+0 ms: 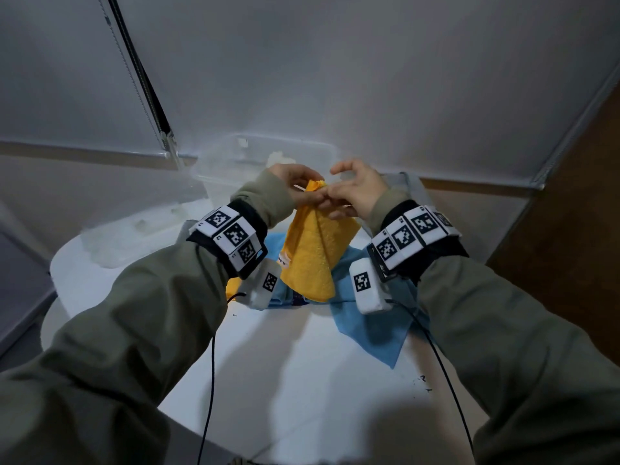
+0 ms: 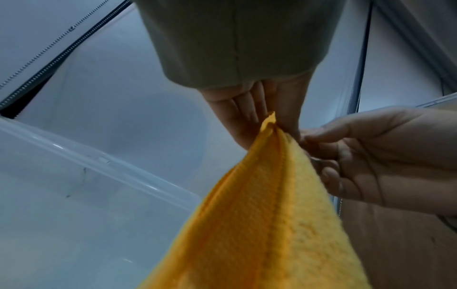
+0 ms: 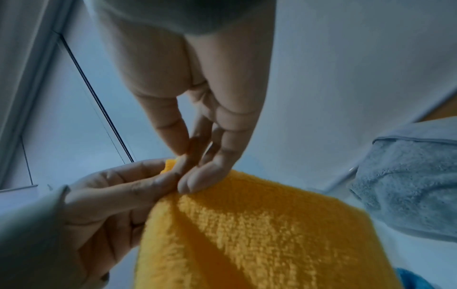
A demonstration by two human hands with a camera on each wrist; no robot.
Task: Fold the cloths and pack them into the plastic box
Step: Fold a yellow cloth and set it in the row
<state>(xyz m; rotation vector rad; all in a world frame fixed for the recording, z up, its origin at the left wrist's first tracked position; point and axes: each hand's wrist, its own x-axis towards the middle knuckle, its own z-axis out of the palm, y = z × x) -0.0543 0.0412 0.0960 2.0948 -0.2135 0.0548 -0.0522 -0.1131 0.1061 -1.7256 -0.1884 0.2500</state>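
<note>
While the orange cloth (image 1: 310,245) is held above the blue cloth (image 1: 369,317), short of the plastic box (image 1: 265,156), its top corner pinched by the left hand (image 1: 295,182) and right hand (image 1: 355,191), corners should be matched before folding.

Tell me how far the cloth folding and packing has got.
Done: nothing clearly packed; the plastic box shows only something pale and unclear inside. In hand: the left hand pinches the top corner of the orange cloth, which hangs above the table, and the right hand works at the same corner. Left: finishing this fold, then the blue cloth lying loose underneath and the grey cloth beside it.
</note>
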